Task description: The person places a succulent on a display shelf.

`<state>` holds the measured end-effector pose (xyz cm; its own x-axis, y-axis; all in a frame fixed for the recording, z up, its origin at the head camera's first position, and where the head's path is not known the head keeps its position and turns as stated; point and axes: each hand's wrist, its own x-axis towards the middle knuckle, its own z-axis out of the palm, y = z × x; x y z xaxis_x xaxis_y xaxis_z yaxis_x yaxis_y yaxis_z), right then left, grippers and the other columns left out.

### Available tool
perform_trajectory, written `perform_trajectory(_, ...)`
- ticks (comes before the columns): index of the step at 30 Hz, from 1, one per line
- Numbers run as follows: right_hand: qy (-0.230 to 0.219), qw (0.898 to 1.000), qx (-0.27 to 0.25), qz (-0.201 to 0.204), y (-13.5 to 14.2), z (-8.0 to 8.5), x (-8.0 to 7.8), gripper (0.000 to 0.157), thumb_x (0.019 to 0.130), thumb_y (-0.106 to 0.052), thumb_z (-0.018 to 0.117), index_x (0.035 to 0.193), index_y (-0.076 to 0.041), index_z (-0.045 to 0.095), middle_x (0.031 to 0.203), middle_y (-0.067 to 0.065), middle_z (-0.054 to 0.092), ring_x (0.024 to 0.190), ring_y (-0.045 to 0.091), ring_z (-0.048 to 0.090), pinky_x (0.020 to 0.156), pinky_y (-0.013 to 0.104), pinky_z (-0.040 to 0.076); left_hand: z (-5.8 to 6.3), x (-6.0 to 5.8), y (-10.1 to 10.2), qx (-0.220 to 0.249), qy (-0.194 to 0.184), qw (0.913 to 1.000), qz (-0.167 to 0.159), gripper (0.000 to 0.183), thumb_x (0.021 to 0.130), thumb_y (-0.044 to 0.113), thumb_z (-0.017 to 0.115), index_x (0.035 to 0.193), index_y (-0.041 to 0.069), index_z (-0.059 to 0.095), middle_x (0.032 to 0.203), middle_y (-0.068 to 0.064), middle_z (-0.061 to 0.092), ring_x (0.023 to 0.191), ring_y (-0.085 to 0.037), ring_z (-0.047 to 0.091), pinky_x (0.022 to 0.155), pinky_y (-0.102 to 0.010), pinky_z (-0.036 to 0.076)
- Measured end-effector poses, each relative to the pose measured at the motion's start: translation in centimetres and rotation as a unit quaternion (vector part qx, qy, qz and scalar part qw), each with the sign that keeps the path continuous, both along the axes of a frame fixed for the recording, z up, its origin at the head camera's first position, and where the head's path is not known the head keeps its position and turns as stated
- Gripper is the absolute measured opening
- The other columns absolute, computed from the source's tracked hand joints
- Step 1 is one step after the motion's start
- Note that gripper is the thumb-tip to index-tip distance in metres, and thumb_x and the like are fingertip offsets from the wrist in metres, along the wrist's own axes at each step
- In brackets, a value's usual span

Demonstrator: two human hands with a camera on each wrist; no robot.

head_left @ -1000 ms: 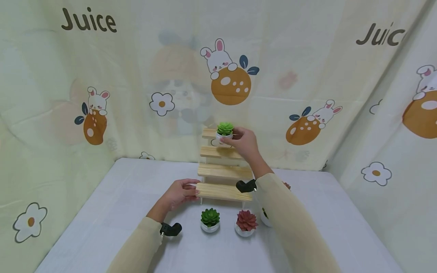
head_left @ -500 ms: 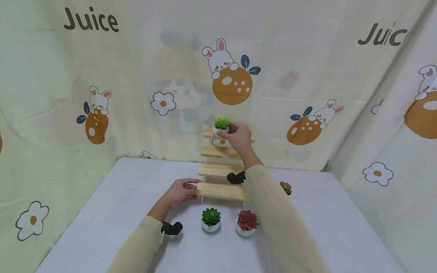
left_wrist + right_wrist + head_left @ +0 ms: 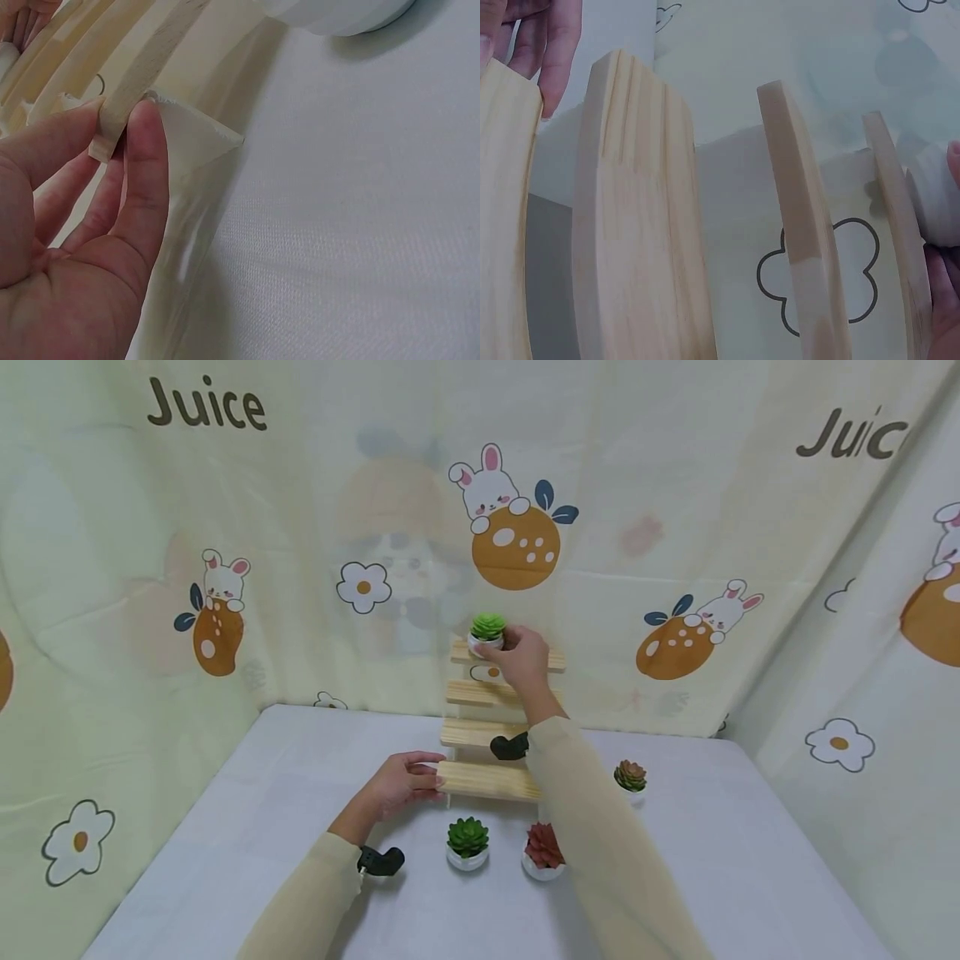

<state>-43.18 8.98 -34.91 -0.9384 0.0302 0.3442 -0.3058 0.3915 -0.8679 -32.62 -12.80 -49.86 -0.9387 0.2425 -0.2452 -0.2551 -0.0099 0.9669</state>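
A stepped wooden display rack (image 3: 480,779) with several planks stands on the white table. My left hand (image 3: 405,783) pinches the left end of its lowest plank; in the left wrist view thumb and fingers clasp that plank end (image 3: 124,112). At the top plank, my right hand (image 3: 522,658) holds a bright green potted succulent (image 3: 488,627) by its white pot, toward the plank's left end. The right wrist view has the white pot (image 3: 934,195) right against the top plank (image 3: 898,217), with only part of the right hand (image 3: 943,300) showing.
In front of the rack sit a dark green potted succulent (image 3: 468,837) and a red one (image 3: 544,845), the latter partly behind the right sleeve. A brownish succulent (image 3: 631,775) stands to the right. Behind hangs a printed curtain (image 3: 420,527).
My right hand has carried the bright green succulent slightly up and left to the top plank. The right forearm swung left, uncovering the brownish succulent. My left hand kept its hold.
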Motion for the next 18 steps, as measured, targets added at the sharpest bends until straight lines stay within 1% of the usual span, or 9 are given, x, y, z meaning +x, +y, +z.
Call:
perform_trajectory(4,0.001,1.000,0.004,-0.008,-0.12,-0.18,-0.19,0.041,0.083,-0.030,0.087,0.114,-0.006,0.075,0.107,0.012,0.075,0.097,0.025,0.066,0.088,0.042,0.059,0.26,0.04,0.02,-0.005,-0.001,1.0000,0.000,0.050,0.091,-0.007,0.070,0.139,0.003,0.061,0.112,-0.015,0.070,0.090,-0.019,0.073,0.085,-0.036,0.066)
perform_trajectory(8,-0.002,1.000,0.011,-0.007,-0.11,-0.07,-0.23,0.040,0.085,-0.030,0.086,0.115,-0.006,0.074,0.110,0.012,0.075,0.100,0.026,0.068,0.090,0.043,0.059,0.40,-0.02,-0.04,-0.008,0.010,0.9999,-0.008,0.050,0.091,-0.006,0.071,0.139,0.002,0.060,0.111,-0.014,0.070,0.090,-0.019,0.072,0.086,-0.037,0.066)
perform_trajectory(12,-0.018,1.000,0.018,0.002,-0.14,-0.04,-0.07,0.047,0.087,-0.029,0.084,0.125,-0.007,0.071,0.118,0.013,0.073,0.107,0.027,0.069,0.092,0.042,0.061,0.39,-0.08,-0.14,-0.005,0.006,0.9999,-0.008,0.049,0.091,-0.006,0.071,0.138,0.002,0.061,0.109,-0.014,0.071,0.091,-0.020,0.073,0.086,-0.038,0.066)
perform_trajectory(16,-0.028,0.999,0.002,0.023,-0.08,-0.27,0.30,0.052,0.088,-0.027,0.083,0.132,-0.007,0.065,0.127,0.014,0.070,0.114,0.027,0.069,0.093,0.043,0.062,0.31,-0.06,-0.16,-0.002,0.001,1.0000,-0.009,0.049,0.091,-0.007,0.071,0.138,0.003,0.061,0.110,-0.014,0.071,0.091,-0.020,0.073,0.085,-0.037,0.066)
perform_trajectory(18,-0.028,0.999,-0.006,0.026,0.09,-0.39,0.66,0.054,0.088,-0.026,0.083,0.134,-0.006,0.064,0.130,0.015,0.068,0.118,0.029,0.068,0.096,0.044,0.061,0.28,0.00,-0.13,-0.005,0.002,0.9999,-0.010,0.049,0.091,-0.007,0.071,0.138,0.003,0.061,0.111,-0.014,0.072,0.092,-0.021,0.073,0.085,-0.037,0.066)
